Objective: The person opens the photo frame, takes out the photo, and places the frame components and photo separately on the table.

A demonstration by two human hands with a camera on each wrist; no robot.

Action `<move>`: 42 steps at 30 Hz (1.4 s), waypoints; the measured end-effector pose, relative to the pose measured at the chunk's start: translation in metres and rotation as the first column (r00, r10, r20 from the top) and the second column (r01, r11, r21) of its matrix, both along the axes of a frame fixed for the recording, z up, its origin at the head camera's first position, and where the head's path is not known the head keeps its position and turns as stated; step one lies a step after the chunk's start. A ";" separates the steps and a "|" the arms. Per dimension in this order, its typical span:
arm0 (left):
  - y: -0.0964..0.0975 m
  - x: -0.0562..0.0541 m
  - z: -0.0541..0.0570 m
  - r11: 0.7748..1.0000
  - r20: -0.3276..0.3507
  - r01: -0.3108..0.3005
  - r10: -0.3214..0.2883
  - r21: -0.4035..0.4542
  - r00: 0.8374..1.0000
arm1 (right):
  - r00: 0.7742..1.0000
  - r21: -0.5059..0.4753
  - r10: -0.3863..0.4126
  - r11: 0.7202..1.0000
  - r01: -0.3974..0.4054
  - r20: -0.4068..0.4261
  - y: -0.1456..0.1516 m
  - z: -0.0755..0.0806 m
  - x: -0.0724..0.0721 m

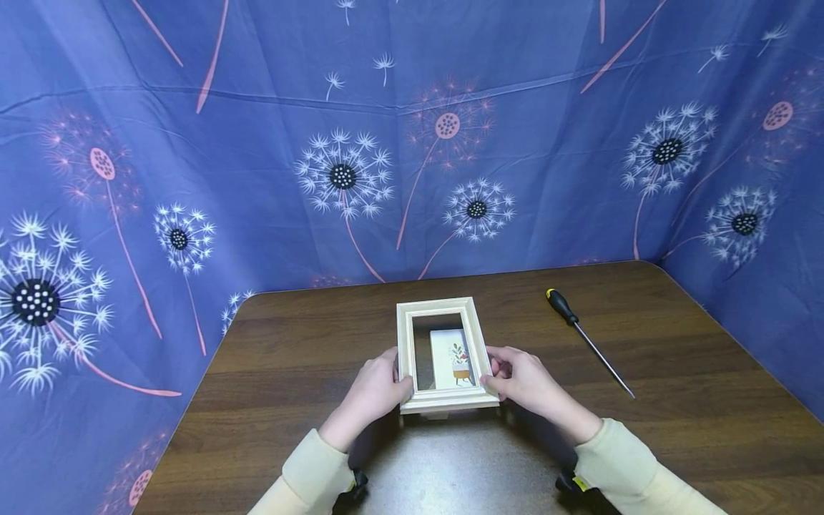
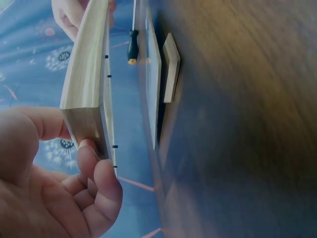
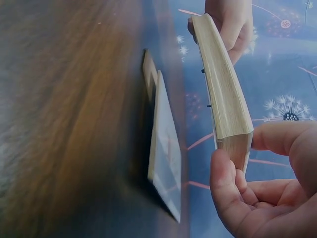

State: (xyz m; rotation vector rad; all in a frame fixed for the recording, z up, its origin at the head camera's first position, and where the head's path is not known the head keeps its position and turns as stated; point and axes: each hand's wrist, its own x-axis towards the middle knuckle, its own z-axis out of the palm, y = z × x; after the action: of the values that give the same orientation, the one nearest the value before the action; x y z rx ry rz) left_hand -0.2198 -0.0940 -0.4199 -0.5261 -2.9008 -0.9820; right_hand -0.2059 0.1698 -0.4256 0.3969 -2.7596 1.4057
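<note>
A cream picture frame (image 1: 405,343) is raised above the table, gripped at its two sides. My left hand (image 1: 373,386) pinches the left side near the lower corner, thumb on the front. At the opposite side my right hand (image 1: 528,380) holds it the same way. Small black tabs (image 2: 115,147) stick out along the frame's back. Through the frame's opening shows a white picture card (image 1: 444,354) with a potted plant, set toward the right. Beneath the frame, a thin flat panel (image 3: 166,148) lies apart from it, over a small wooden piece (image 2: 171,69) on the table.
A screwdriver (image 1: 589,340) with a black and yellow handle lies on the brown wooden table (image 1: 290,357), right of the frame. A blue cloth (image 1: 257,179) printed with dandelions hangs behind the table and along its sides.
</note>
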 end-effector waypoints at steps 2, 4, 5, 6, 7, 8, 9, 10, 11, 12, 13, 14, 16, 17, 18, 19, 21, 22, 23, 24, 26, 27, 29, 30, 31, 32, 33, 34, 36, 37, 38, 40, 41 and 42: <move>-0.003 -0.001 0.000 1.000 -0.008 -0.004 0.004 0.005 1.000 | 1.000 -0.014 0.013 1.000 -0.013 -0.007 -0.003 0.001 -0.001; -0.006 -0.002 0.001 1.000 -0.010 -0.012 0.012 0.007 1.000 | 1.000 -0.023 0.022 0.999 -0.023 -0.017 -0.005 0.003 -0.002; -0.007 -0.002 0.001 1.000 -0.010 -0.014 0.015 0.009 1.000 | 0.999 -0.027 0.027 0.999 -0.028 -0.019 -0.006 0.003 -0.002; -0.008 -0.002 0.001 1.000 -0.009 -0.018 0.018 0.010 1.000 | 0.999 -0.024 0.030 0.999 -0.030 -0.021 -0.007 0.003 -0.002; -0.010 -0.003 0.001 1.000 -0.010 -0.019 0.019 0.013 1.000 | 0.999 -0.017 0.029 0.999 -0.029 -0.026 -0.008 0.004 -0.003; -0.011 -0.003 0.001 1.000 -0.008 -0.021 0.021 0.014 1.000 | 0.999 -0.012 0.029 0.999 -0.029 -0.029 -0.010 0.004 -0.004; -0.013 -0.004 0.000 1.000 -0.005 -0.022 0.022 0.018 1.000 | 0.999 -0.004 0.028 1.000 -0.028 -0.033 -0.011 0.004 -0.004; -0.014 -0.004 0.000 0.999 -0.002 -0.025 0.025 0.021 1.000 | 0.999 0.002 0.029 1.000 -0.029 -0.035 -0.012 0.004 -0.005; -0.016 -0.004 -0.001 0.999 -0.001 -0.027 0.028 0.024 1.000 | 0.999 0.002 0.032 0.999 -0.032 -0.035 -0.014 0.004 -0.006; -0.017 -0.005 -0.001 0.999 0.002 -0.031 0.031 0.027 1.000 | 0.999 0.009 0.033 0.999 -0.033 -0.037 -0.016 0.004 -0.007; -0.019 -0.005 -0.002 0.999 0.005 -0.035 0.034 0.031 0.999 | 0.999 0.011 0.035 0.999 -0.035 -0.039 -0.018 0.004 -0.008; -0.021 -0.006 -0.002 0.999 0.005 -0.039 0.039 0.030 0.999 | 0.999 0.010 0.039 0.999 -0.038 -0.036 -0.020 0.004 -0.009; -0.024 -0.006 -0.003 0.998 0.003 -0.049 0.049 0.036 0.999 | 0.999 0.009 0.043 0.999 -0.043 -0.031 -0.024 0.003 -0.011; -0.026 -0.007 -0.004 0.998 0.003 -0.052 0.052 0.041 0.999 | 0.999 0.008 0.045 0.999 -0.045 -0.028 -0.026 0.003 -0.012; -0.028 -0.007 -0.005 0.997 0.000 -0.056 0.056 0.045 0.998 | 0.999 0.009 0.047 0.999 -0.046 -0.026 -0.028 0.003 -0.013; -0.030 -0.007 -0.006 0.997 -0.007 -0.058 0.058 0.046 0.998 | 0.999 0.005 0.049 0.999 -0.049 -0.024 -0.030 0.003 -0.015; -0.034 -0.008 -0.008 0.996 -0.013 -0.070 0.071 0.053 0.997 | 0.998 0.006 0.055 0.998 -0.055 -0.027 -0.034 0.003 -0.017; -0.036 -0.008 -0.009 0.995 -0.013 -0.078 0.079 0.057 0.997 | 0.998 0.004 0.059 0.998 -0.059 -0.029 -0.037 0.004 -0.018; -0.038 -0.008 -0.010 0.995 -0.015 -0.084 0.085 0.059 0.996 | 0.998 0.002 0.060 0.998 -0.060 -0.032 -0.039 0.004 -0.019; -0.040 -0.008 -0.010 0.994 -0.017 -0.090 0.091 0.060 0.996 | 0.997 0.003 0.062 0.998 -0.062 -0.036 -0.041 0.004 -0.020; -0.044 -0.008 -0.011 0.993 -0.019 -0.102 0.104 0.066 0.994 | 0.997 -0.008 0.070 0.998 -0.070 -0.039 -0.045 0.003 -0.022; -0.046 -0.008 -0.012 0.992 -0.018 -0.107 0.108 0.067 0.994 | 0.997 -0.015 0.072 0.997 -0.073 -0.034 -0.047 0.003 -0.023; -0.050 -0.007 -0.013 0.991 -0.013 -0.118 0.119 0.069 0.993 | 0.997 -0.026 0.076 0.997 -0.076 -0.021 -0.051 0.002 -0.024; -0.052 -0.007 -0.013 0.990 -0.011 -0.122 0.123 0.068 0.992 | 0.997 -0.026 0.077 0.997 -0.077 -0.016 -0.053 0.001 -0.024; -0.054 -0.007 -0.014 0.990 -0.007 -0.127 0.127 0.068 0.992 | 0.997 -0.030 0.079 0.996 -0.079 -0.009 -0.055 0.000 -0.024; -0.056 -0.007 -0.014 0.989 0.003 -0.133 0.133 0.069 0.991 | 0.997 -0.033 0.082 0.996 -0.082 -0.005 -0.057 -0.001 -0.024; -0.057 -0.006 -0.015 0.989 0.006 -0.135 0.135 0.067 0.991 | 0.997 -0.035 0.080 0.996 -0.080 0.001 -0.059 -0.002 -0.024; -0.059 -0.006 -0.016 0.988 0.009 -0.138 0.137 0.067 0.990 | 0.997 -0.045 0.083 0.996 -0.083 0.006 -0.060 -0.003 -0.025; -0.061 -0.006 -0.017 0.988 0.014 -0.141 0.141 0.065 0.990 | 0.996 -0.064 0.090 0.994 -0.089 0.012 -0.062 -0.005 -0.025; -0.063 -0.006 -0.017 0.988 0.019 -0.142 0.141 0.066 0.990 | 0.996 -0.074 0.092 0.993 -0.090 0.015 -0.064 -0.007 -0.025; -0.064 -0.006 -0.018 0.988 0.022 -0.143 0.142 0.066 0.990 | 0.995 -0.082 0.094 0.992 -0.092 0.016 -0.065 -0.008 -0.025; -0.067 -0.006 -0.019 0.987 0.023 -0.145 0.144 0.064 0.989 | 0.995 -0.096 0.096 0.991 -0.094 0.022 -0.068 -0.010 -0.024; -0.069 -0.006 -0.020 0.988 0.021 -0.143 0.142 0.065 0.990 | 0.995 -0.096 0.097 0.991 -0.095 0.019 -0.070 -0.011 -0.025; -0.070 -0.007 -0.020 0.987 0.019 -0.144 0.143 0.065 0.990 | 0.995 -0.096 0.096 0.991 -0.094 0.017 -0.072 -0.011 -0.025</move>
State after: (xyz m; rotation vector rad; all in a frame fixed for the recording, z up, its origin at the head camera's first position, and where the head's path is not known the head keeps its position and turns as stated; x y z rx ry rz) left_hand -0.2265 -0.1640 -0.4398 -0.3030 -2.8587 -1.0613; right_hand -0.2306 0.0981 -0.4369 0.5193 -2.7107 1.5634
